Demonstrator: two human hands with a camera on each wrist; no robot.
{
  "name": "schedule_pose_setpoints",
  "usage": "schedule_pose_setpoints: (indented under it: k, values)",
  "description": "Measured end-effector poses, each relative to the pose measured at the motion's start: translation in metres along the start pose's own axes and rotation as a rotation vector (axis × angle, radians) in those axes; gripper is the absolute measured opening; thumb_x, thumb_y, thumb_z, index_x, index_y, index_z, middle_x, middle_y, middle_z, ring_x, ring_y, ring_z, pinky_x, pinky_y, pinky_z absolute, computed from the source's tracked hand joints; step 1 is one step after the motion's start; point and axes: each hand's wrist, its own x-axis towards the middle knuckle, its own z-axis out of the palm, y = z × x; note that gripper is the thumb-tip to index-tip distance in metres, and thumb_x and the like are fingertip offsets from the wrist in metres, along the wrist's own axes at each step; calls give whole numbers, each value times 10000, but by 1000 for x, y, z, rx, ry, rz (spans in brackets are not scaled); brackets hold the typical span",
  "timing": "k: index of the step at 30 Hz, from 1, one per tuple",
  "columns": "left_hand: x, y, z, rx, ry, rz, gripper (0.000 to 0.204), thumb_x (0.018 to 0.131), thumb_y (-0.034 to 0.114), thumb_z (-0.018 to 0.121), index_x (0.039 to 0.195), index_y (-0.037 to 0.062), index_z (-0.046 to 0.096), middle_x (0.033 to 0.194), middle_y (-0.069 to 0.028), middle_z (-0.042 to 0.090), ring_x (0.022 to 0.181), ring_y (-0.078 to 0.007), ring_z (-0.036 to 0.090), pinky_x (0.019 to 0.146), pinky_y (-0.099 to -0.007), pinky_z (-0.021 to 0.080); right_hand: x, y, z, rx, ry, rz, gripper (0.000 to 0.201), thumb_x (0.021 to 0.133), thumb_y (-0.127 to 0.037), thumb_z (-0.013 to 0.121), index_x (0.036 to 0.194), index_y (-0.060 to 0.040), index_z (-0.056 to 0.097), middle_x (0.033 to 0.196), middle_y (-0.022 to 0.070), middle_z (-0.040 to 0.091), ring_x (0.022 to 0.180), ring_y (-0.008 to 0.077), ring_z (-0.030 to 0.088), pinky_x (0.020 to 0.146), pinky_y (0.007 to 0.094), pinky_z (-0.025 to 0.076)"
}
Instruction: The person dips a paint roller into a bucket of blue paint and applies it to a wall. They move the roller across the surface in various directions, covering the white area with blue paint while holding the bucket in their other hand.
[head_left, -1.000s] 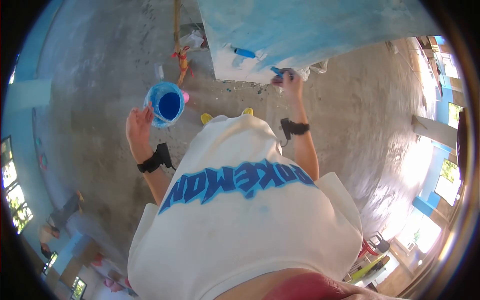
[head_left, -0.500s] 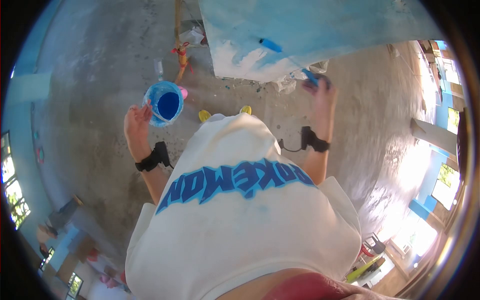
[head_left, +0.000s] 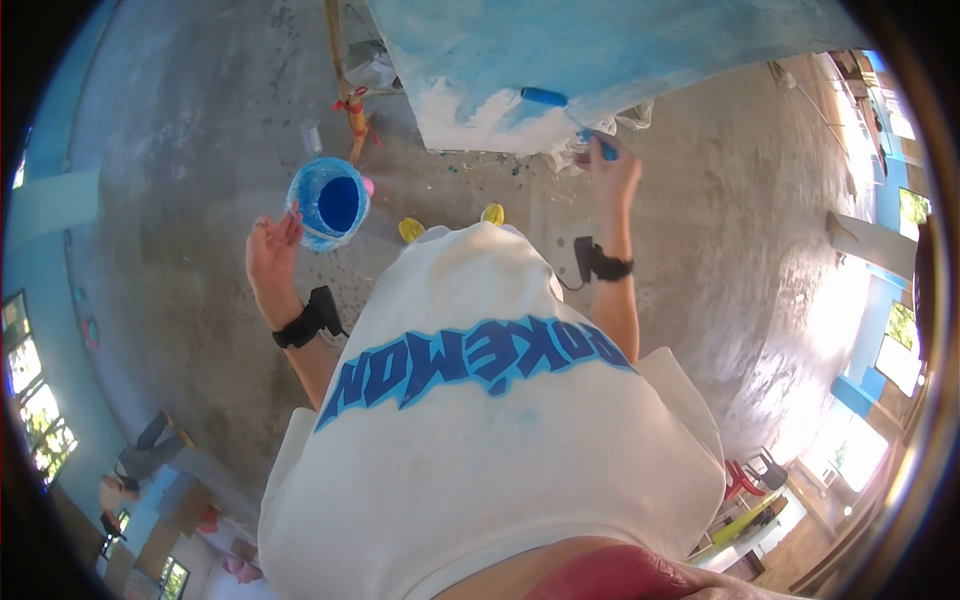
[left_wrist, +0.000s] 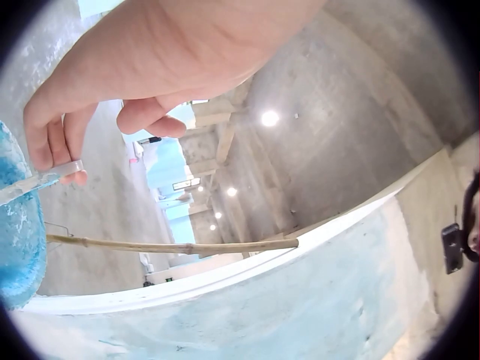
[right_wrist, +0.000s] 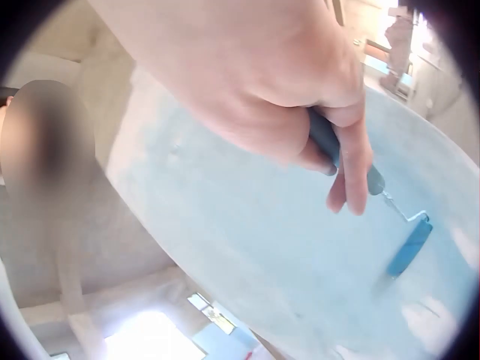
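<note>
My left hand (head_left: 272, 265) hooks its fingers round the white handle (left_wrist: 61, 171) of a paint-smeared bucket (head_left: 308, 190). Deep blue paint shows inside the bucket, which hangs left of my feet. In the right hand (head_left: 614, 178) I grip the dark handle of a paint roller (right_wrist: 410, 249). Its blue sleeve lies against the lower part of a wall (head_left: 620, 60), covered in patchy light blue over white. Bare white patches show around the sleeve in the right wrist view.
A bamboo pole (head_left: 337, 50) with red ties stands beyond the bucket, near a clear bottle (head_left: 312, 140). Crumpled plastic (head_left: 634, 116) lies by the wall's lower edge. Paint specks dot the concrete floor (head_left: 200, 300). Another person (head_left: 120, 490) is at the far lower left.
The roller and my right hand swung out to the right, then came partway back left. The roller sleeve is now right of where it began. My left hand and the bucket have hardly moved.
</note>
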Motion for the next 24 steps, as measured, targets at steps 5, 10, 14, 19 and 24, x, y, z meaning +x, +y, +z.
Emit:
schedule_pose_setpoints:
  k: [5,10,14,19,24]
  values:
    - [-1,1,9,16,38,-18,107,924,148,501,844,114,564,1242,-307,563,1087,-325,568,958,-428,428,24,119,72,56,-124,-49,189,932,-66,560,1008,71,666,679,124,688,605,193,707,544,271,558]
    - [0,0,8,42,40,-11,134,927,191,537,827,108,569,1246,-310,558,1101,-329,558,958,-417,427,18,77,66,82,-137,10,216,948,-85,547,1027,90,644,746,152,698,650,204,715,574,276,569]
    - [-13,-2,17,30,41,53,155,926,204,545,814,103,580,1247,-310,557,1119,-333,546,974,-422,408,-1,-37,2,143,-85,10,235,954,-86,544,1023,119,635,786,146,697,658,216,715,589,279,577]
    - [1,0,3,28,113,-41,152,920,202,546,810,104,583,1253,-311,553,1119,-341,546,987,-436,389,-36,-142,-76,218,25,26,242,962,-81,532,1027,133,624,844,180,687,735,238,718,669,289,587]
    - [1,0,0,25,52,3,132,922,179,526,818,112,572,1240,-318,556,1095,-339,560,972,-433,402,-63,-173,-103,183,198,-106,245,962,-79,530,1051,131,621,810,161,682,715,226,712,670,290,591]
